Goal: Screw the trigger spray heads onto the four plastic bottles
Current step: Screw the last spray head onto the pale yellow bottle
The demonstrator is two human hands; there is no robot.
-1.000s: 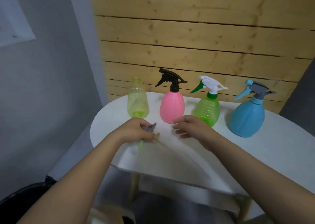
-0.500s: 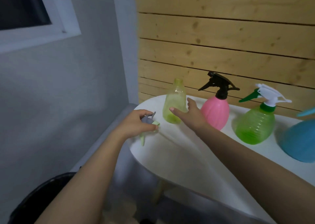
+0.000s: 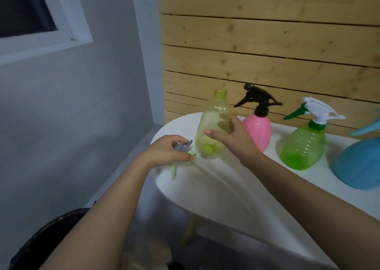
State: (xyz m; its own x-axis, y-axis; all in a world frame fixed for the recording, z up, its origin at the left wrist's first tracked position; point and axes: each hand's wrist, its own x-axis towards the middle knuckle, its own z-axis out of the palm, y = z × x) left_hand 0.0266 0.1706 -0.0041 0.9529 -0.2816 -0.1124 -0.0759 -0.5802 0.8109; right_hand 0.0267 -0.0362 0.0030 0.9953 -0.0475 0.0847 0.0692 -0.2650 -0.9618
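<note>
Gripping yellow bottle, seemingly empty: right hand | left hand fingers clutching spray head

No text, label, brand, number or sign can be read anywhere: the bottles on the table bear no legible print, and the plank wall behind it is bare wood.

A grey plastered wall fills the left side, with a white-framed window high up, its pane dark. Beside it stands a paler grey corner post. To the right, pale wooden planks run in level rows, knots and dark seams showing. A white rounded tabletop sits against the planks. Low on the left is something dark and curved. The light is dim and soft.
</note>
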